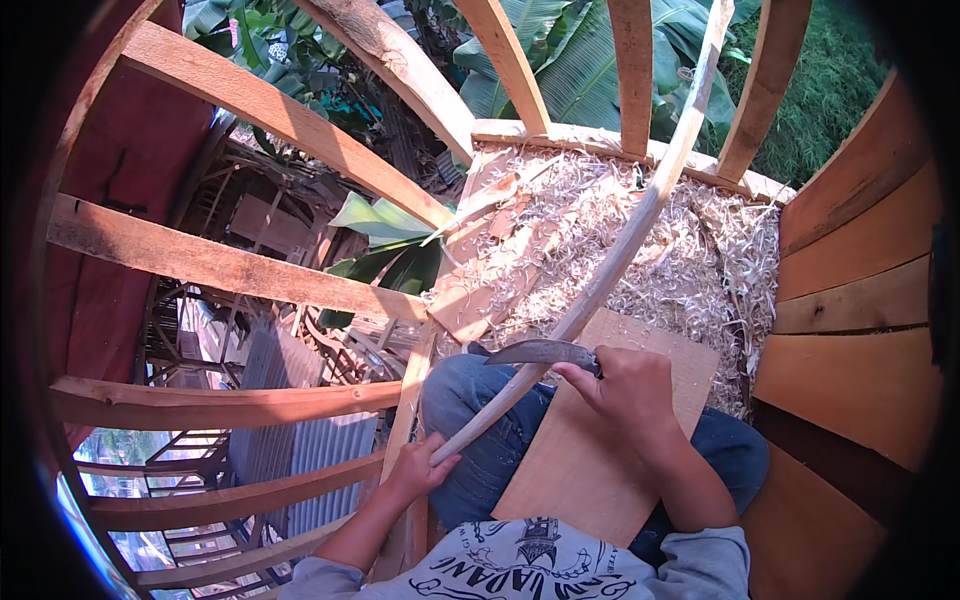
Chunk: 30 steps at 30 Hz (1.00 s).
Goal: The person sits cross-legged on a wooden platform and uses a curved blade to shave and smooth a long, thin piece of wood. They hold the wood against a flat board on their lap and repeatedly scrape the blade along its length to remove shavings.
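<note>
A long, pale wooden pole (625,245) slants from my lap up past the far railing, bent slightly along its length. Its near end is gripped by my left hand (420,468), closed around it beside my left knee. In my right hand (632,388) is a curved knife (538,352), its handle mostly hidden by my closed fingers. The dark blade lies across the pole above my left thigh, tip pointing left. Under the pole and my right forearm, a flat wooden board (570,455) rests over my lap.
Curled wood shavings (610,200) cover the plank floor ahead. Wooden railing bars (290,400) rise on the left and at the far side. A plank wall (850,370) stands close on my right. Beyond the railing are large leaves (580,70) and corrugated roofing (325,460) lower down.
</note>
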Motion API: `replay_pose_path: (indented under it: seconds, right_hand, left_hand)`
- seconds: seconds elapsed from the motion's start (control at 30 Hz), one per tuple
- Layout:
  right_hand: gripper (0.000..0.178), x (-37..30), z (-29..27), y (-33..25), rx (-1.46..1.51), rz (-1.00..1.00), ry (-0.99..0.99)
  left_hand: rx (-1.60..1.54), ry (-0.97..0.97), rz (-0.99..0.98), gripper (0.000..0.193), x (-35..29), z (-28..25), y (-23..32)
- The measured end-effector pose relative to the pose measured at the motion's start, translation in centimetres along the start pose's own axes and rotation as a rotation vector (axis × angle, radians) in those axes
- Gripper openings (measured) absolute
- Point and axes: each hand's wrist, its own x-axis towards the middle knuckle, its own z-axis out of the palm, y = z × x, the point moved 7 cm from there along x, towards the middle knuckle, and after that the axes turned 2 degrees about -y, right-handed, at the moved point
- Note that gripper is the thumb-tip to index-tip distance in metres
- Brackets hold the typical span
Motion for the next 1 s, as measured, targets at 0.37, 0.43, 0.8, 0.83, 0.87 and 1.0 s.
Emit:
replay_pose_path:
  seconds: [0.37,0.43,0.8,0.83,0.87,1.0]
  right_hand:
    - [0.069,2.4,-3.3,14.1,-0.055,0.548,0.267]
    - [0.068,1.4,-4.5,17.4,0.079,0.569,0.3]
    - [0.053,-0.1,2.1,-0.8,0.012,0.019,-0.08]
    - [0.053,0.3,2.0,-0.7,-0.03,0.047,-0.092]
    - [0.053,0.5,2.0,-0.2,-0.054,0.048,-0.058]
    - [0.059,1.7,1.7,4.6,-0.073,0.135,0.143]
  left_hand:
    - [0.164,0.042,0.083,0.027,-0.7,0.2,-1.1]
    - [0.142,0.051,0.076,0.027,-0.9,0.4,-1.1]
    - [0.157,0.086,0.118,0.027,-0.7,0.3,-0.7]
    - [0.183,0.119,0.156,0.028,-0.7,0.2,-0.6]
    - [0.208,0.152,0.192,0.029,-0.8,0.2,-0.5]
    - [0.239,0.158,0.189,0.029,-0.8,0.3,-0.8]
